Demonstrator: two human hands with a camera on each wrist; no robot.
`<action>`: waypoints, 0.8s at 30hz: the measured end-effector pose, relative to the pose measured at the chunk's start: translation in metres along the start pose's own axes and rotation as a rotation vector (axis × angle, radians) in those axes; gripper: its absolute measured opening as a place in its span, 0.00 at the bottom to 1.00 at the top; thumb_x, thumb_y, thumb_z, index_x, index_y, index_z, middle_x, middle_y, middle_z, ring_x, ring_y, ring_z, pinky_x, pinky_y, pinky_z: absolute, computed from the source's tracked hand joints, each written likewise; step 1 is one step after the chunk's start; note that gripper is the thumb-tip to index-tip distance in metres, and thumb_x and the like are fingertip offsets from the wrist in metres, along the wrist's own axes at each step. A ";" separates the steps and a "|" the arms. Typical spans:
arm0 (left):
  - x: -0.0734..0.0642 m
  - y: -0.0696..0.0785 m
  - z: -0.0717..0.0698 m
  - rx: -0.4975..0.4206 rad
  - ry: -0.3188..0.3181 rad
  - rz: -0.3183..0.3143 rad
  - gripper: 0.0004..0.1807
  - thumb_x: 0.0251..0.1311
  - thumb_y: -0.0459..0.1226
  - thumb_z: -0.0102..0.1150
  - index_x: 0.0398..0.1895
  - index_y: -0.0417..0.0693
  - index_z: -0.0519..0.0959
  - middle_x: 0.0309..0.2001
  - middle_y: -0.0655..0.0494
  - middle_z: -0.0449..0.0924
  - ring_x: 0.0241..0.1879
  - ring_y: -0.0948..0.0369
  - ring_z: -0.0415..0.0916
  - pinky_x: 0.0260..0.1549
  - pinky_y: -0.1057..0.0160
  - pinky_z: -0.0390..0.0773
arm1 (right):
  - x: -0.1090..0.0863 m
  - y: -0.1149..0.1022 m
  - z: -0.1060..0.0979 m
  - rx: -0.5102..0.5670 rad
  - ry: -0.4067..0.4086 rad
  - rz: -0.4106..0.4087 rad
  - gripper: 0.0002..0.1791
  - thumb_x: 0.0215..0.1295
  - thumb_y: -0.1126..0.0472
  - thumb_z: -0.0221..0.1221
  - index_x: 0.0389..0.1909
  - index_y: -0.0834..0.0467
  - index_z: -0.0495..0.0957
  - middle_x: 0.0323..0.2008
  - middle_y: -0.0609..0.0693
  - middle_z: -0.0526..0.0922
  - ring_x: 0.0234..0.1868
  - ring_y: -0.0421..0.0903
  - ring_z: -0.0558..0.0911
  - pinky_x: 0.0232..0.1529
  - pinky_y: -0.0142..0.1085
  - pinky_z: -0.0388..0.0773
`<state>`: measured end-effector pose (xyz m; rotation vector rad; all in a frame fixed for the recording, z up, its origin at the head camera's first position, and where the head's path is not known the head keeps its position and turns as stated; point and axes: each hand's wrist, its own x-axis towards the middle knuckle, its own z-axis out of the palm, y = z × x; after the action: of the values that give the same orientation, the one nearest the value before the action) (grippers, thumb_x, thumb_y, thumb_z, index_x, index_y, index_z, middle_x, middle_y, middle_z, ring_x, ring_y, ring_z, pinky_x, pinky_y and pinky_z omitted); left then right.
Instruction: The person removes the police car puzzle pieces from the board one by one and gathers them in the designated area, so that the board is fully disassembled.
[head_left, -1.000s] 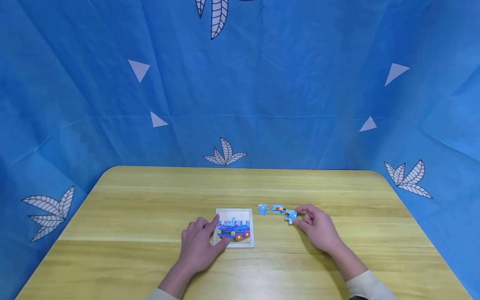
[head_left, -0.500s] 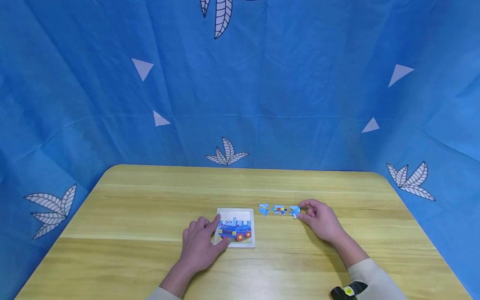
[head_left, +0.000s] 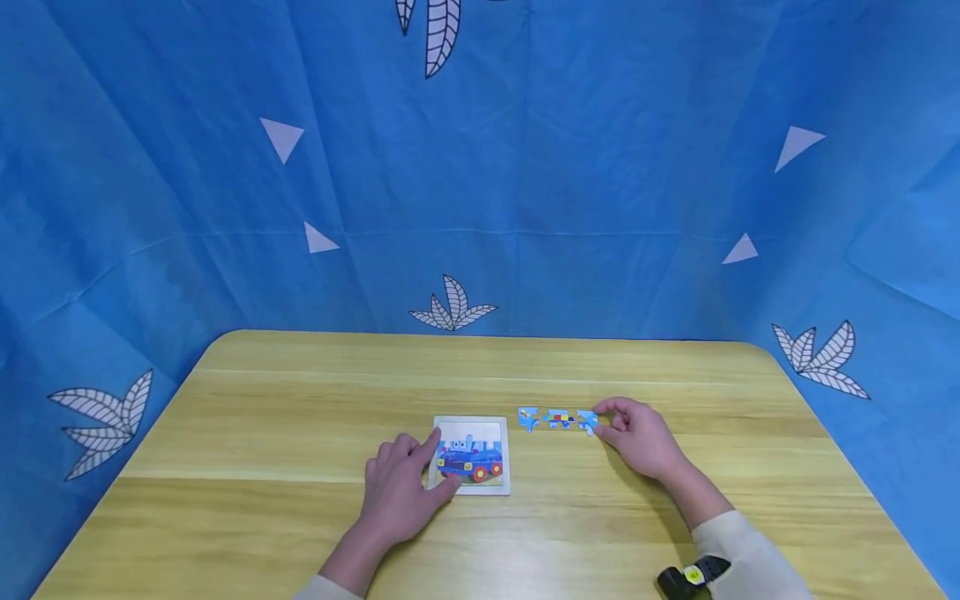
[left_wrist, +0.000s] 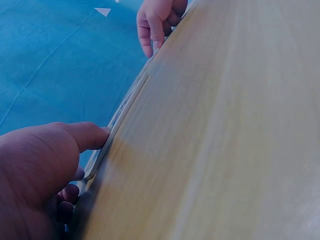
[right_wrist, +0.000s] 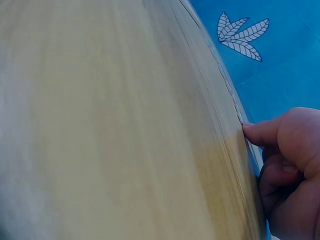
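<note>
A square puzzle board with a pale frame [head_left: 480, 491] lies on the table, its lower part showing a blue car and its upper part plain white. My left hand [head_left: 396, 493] holds the board at its left side, thumb at the lower edge and index finger at the upper left. To the right, three blue puzzle pieces form a row: the left piece [head_left: 527, 416], the middle piece [head_left: 559, 418] and the right piece [head_left: 587, 419]. My right hand [head_left: 643, 442] pinches the right piece's outer edge between thumb and index finger. In the right wrist view, the curled fingers [right_wrist: 277, 175] show.
The wooden table [head_left: 300, 400] stretches out around both hands. Behind it hangs a blue curtain [head_left: 600, 167] with white leaves and triangles. A black wrist strap [head_left: 705, 572] sits at the right sleeve.
My right hand has moved the right piece up and slightly right, from below the row's end into line beside the middle piece. The left hand stays on the board.
</note>
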<state>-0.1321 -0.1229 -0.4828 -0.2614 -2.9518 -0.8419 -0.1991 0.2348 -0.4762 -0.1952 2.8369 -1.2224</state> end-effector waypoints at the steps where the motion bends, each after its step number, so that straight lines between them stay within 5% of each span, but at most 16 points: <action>1: 0.000 0.000 0.000 -0.001 0.001 0.002 0.41 0.57 0.56 0.68 0.69 0.45 0.72 0.36 0.62 0.62 0.38 0.58 0.58 0.38 0.55 0.57 | 0.000 0.000 0.000 0.002 0.000 0.002 0.12 0.66 0.66 0.64 0.50 0.62 0.80 0.19 0.47 0.64 0.20 0.44 0.63 0.37 0.43 0.66; 24: -0.001 0.000 0.000 -0.003 0.009 0.007 0.41 0.56 0.56 0.68 0.69 0.45 0.73 0.36 0.62 0.63 0.38 0.58 0.58 0.38 0.56 0.57 | -0.005 -0.003 0.003 0.049 0.062 0.043 0.13 0.66 0.66 0.64 0.50 0.61 0.81 0.19 0.47 0.64 0.20 0.44 0.63 0.36 0.41 0.67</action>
<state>-0.1308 -0.1232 -0.4828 -0.2667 -2.9397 -0.8443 -0.1937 0.2310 -0.4758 -0.0947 2.8430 -1.3103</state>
